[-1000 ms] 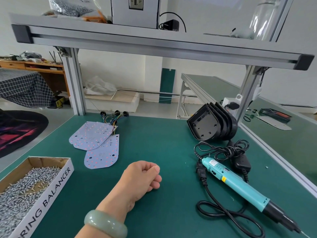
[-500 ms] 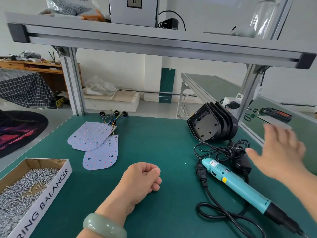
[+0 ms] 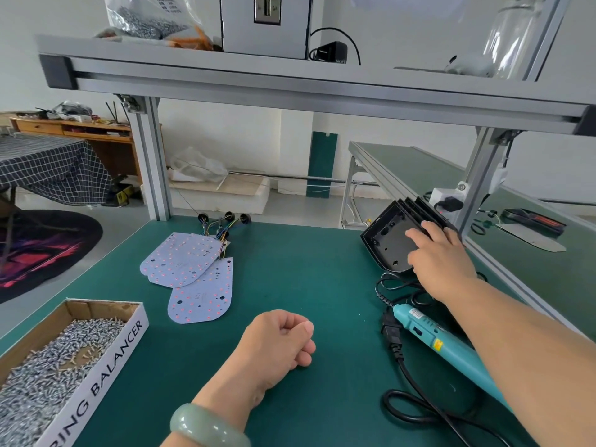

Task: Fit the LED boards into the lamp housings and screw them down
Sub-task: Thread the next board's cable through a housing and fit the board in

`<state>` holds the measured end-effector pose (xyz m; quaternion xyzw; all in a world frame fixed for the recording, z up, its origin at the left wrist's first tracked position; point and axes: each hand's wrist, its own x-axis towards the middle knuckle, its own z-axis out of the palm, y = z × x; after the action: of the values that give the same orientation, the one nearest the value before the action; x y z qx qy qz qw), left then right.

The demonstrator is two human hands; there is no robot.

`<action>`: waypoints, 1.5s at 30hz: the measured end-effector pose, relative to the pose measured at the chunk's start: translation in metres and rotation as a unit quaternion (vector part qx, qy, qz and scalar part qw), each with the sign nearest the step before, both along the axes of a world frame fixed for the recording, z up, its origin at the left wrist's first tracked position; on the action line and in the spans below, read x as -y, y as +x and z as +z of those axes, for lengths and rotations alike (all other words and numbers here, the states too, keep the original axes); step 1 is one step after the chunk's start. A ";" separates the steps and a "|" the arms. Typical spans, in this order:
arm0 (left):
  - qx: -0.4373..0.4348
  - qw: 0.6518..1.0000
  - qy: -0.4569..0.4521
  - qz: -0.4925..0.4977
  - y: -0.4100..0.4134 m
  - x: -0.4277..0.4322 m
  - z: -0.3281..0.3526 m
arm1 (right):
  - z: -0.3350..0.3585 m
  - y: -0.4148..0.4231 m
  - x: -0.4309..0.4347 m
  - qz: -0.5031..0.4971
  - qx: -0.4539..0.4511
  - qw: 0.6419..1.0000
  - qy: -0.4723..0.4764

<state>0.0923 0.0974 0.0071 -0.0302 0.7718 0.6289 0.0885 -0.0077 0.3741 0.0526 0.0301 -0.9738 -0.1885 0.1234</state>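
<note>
Several black lamp housings (image 3: 388,241) lean in a stack at the back right of the green mat. My right hand (image 3: 440,258) rests on the front housing, fingers over its upper edge; a firm grip is not clear. Pale LED boards (image 3: 180,258) with coloured wires lie overlapped at the back left, a second board (image 3: 201,296) nearest me. My left hand (image 3: 279,341) sits curled in a fist on the mat in the middle, holding nothing. A teal electric screwdriver (image 3: 433,338) lies under my right forearm.
A cardboard box of screws (image 3: 45,362) stands at the front left. The screwdriver's black cable (image 3: 403,411) loops over the mat at the right. An aluminium frame post (image 3: 151,159) and overhead shelf (image 3: 290,82) border the bench. A second bench (image 3: 416,169) runs off to the right.
My right hand came into view from the right and reached forward onto the stack of lamp housings. My left hand stayed in its fist on the mat.
</note>
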 end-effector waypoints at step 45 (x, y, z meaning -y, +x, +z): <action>0.032 0.867 -0.415 0.273 -0.104 0.116 0.033 | -0.058 0.103 0.137 0.042 -0.052 0.932 -0.355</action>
<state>-0.0112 -0.0185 0.0405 -0.2937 0.9194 0.2482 -0.0827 0.0957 0.2367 -0.0054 0.0157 -0.9673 0.1738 0.1840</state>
